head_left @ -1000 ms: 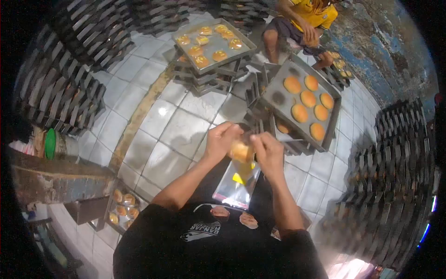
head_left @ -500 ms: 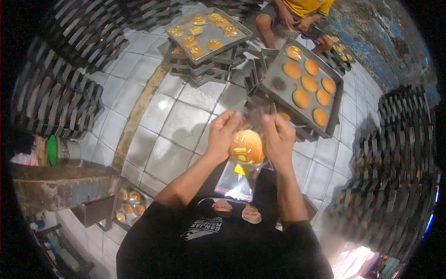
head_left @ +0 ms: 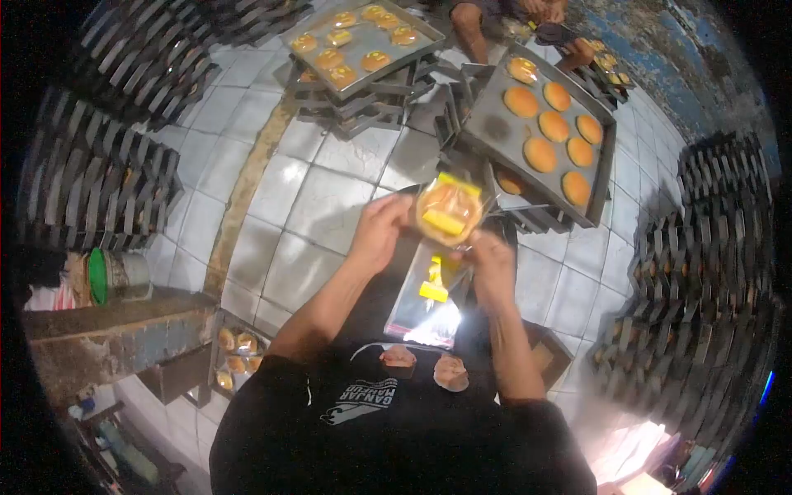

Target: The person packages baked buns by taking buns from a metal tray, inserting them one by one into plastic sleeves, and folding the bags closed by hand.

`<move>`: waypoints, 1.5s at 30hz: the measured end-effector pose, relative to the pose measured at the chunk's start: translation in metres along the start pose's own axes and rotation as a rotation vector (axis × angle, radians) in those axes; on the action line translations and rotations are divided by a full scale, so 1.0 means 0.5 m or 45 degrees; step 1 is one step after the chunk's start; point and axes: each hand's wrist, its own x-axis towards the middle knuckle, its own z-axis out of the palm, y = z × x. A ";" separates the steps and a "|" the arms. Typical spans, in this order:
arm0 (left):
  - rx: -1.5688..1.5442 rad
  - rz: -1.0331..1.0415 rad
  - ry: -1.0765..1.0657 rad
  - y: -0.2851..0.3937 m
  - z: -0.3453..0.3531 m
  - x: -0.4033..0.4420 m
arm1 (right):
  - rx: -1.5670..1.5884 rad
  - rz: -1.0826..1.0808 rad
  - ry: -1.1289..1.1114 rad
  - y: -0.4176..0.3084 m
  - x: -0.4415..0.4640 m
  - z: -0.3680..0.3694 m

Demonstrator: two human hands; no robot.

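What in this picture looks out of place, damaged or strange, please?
On the tray of mostly bare buns, the bun at the far end looks wrapped and shiny, unlike the others there. The tray also has a dark patch, perhaps a stain or scorch mark; I cannot tell which. I see nothing spilled.

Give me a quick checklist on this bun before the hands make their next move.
1. Left hand on the wrapped bun: ok, at its left edge.
2. Right hand on its wrapping: ok, at the lower right edge.
3. Yellow marking visible on the bun's wrapping: ok.
4. Wrapping fully closed: cannot tell, too blurred.
5. Clear plastic near the hands: ok, just below them.
6. All buns on the right-hand tray wrapped: not ok, most look bare.
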 end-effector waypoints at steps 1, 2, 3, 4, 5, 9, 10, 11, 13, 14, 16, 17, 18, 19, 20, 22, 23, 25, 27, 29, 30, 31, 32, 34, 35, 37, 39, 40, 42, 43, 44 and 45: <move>-0.291 0.112 -0.095 0.007 0.029 0.024 | -0.260 -0.222 0.097 0.007 0.040 -0.039; -0.292 0.114 -0.127 0.024 0.067 0.033 | -0.355 -0.569 0.263 -0.050 0.056 -0.031; -0.186 0.139 -0.059 0.050 0.112 0.035 | -0.582 -0.687 0.339 -0.099 0.070 -0.046; -0.084 0.172 0.009 0.067 0.143 0.040 | -0.722 -0.890 0.427 -0.117 0.108 -0.060; -0.095 0.190 -0.018 0.063 0.147 0.034 | -0.866 -1.097 0.511 -0.124 0.141 -0.075; 1.208 0.753 -0.294 0.012 0.084 -0.094 | -1.541 -1.056 0.389 -0.085 0.107 -0.102; 1.209 0.774 -0.253 0.002 0.064 -0.124 | -1.526 -0.520 0.080 -0.078 0.071 -0.089; 1.529 0.917 -0.251 -0.005 0.042 -0.153 | -1.254 -0.770 -0.070 -0.026 0.041 -0.089; 1.889 1.017 -0.247 -0.001 0.010 -0.172 | -1.039 -0.753 -0.228 0.005 -0.037 -0.051; 1.864 1.137 -0.366 0.004 0.000 -0.169 | -1.140 -0.871 -0.243 -0.001 -0.063 -0.038; 1.812 1.355 -0.621 0.004 -0.002 -0.161 | -1.357 -0.972 -0.210 -0.004 -0.103 -0.037; 1.810 1.330 -0.692 -0.004 0.008 -0.162 | -1.474 -0.942 -0.169 -0.003 -0.111 -0.052; 1.829 1.257 -0.494 -0.013 0.024 -0.166 | -1.459 -1.058 -0.205 0.013 -0.103 -0.079; 1.837 1.161 -0.302 -0.023 0.037 -0.178 | -1.353 -0.995 -0.168 -0.042 -0.133 -0.074; 1.966 1.047 -0.371 0.000 0.041 -0.178 | -1.239 -0.856 -0.262 -0.073 -0.150 -0.091; 1.964 1.061 -0.557 0.005 0.021 -0.171 | -1.146 -0.749 -0.321 -0.084 -0.157 -0.138; 1.934 1.114 -0.607 -0.011 0.012 -0.161 | -0.540 -0.348 -0.286 -0.063 -0.148 -0.160; 1.853 1.236 -0.690 -0.003 0.024 -0.169 | 0.034 0.061 -0.267 -0.060 -0.155 -0.181; 1.805 1.316 -0.721 0.022 0.047 -0.192 | -0.887 -0.476 -0.210 -0.073 -0.176 -0.169; 1.451 1.285 -0.629 0.043 0.086 -0.217 | -0.961 -0.643 -0.229 -0.106 -0.196 -0.131; 1.339 1.265 -0.635 0.035 0.093 -0.214 | -1.160 -0.689 -0.255 -0.116 -0.197 -0.127; 1.332 1.241 -0.661 0.028 0.102 -0.214 | -1.360 -0.732 -0.272 -0.127 -0.197 -0.123; 0.988 0.710 -0.547 0.021 0.111 -0.221 | -1.179 -0.753 -0.275 -0.140 -0.196 -0.112; 0.649 0.198 -0.426 0.034 0.110 -0.217 | -1.065 -0.629 -0.365 -0.164 -0.189 -0.110; 0.464 -0.025 -0.313 0.041 0.110 -0.215 | -0.957 -0.537 -0.442 -0.171 -0.175 -0.111; 0.725 -0.464 -0.659 0.071 0.070 -0.208 | -0.982 -0.610 -0.443 -0.128 -0.145 -0.122; 0.459 -0.364 -0.448 0.059 0.078 -0.225 | -0.271 -0.182 -0.183 -0.108 -0.130 -0.098; 0.455 -0.349 -0.311 0.054 0.073 -0.226 | -0.118 -0.184 -0.173 -0.083 -0.124 -0.088; 0.482 -0.297 -0.133 0.038 0.065 -0.226 | -0.106 -0.141 -0.178 -0.015 -0.103 -0.073; 0.511 -0.297 -0.138 0.018 0.061 -0.228 | -0.113 -0.088 -0.159 0.014 -0.101 -0.066; 0.614 -0.138 -0.061 0.012 0.074 -0.226 | 0.093 -0.077 -0.132 0.029 -0.106 -0.050; 0.711 0.015 0.018 0.006 0.085 -0.228 | 0.114 -0.076 -0.126 0.032 -0.102 -0.061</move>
